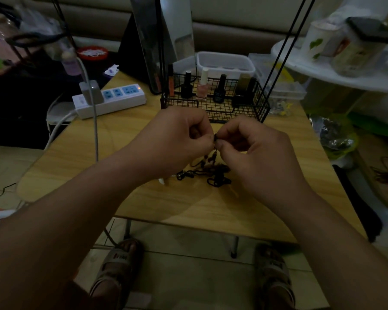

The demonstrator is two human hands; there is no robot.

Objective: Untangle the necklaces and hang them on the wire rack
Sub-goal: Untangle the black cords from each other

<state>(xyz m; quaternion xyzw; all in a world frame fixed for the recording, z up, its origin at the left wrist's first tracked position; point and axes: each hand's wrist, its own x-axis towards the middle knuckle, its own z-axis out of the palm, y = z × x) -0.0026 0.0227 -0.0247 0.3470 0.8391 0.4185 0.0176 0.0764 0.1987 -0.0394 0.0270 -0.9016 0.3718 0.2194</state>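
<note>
Head view: both hands (215, 139) pinch tangled necklaces (211, 173) above a cluttered wooden table (121, 142) on tiled floor.

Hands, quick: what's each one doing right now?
Left hand: fingers pinched shut on the tangled necklaces, above the table.
Right hand: fingers pinched shut on the same tangle, beside the left.

The left hand (179, 139) and right hand (251, 148) cover the upper part of the tangled necklaces (211, 173); how many strands there are cannot be told. The wire rack's (213, 101) uprights run off the top edge.
</note>
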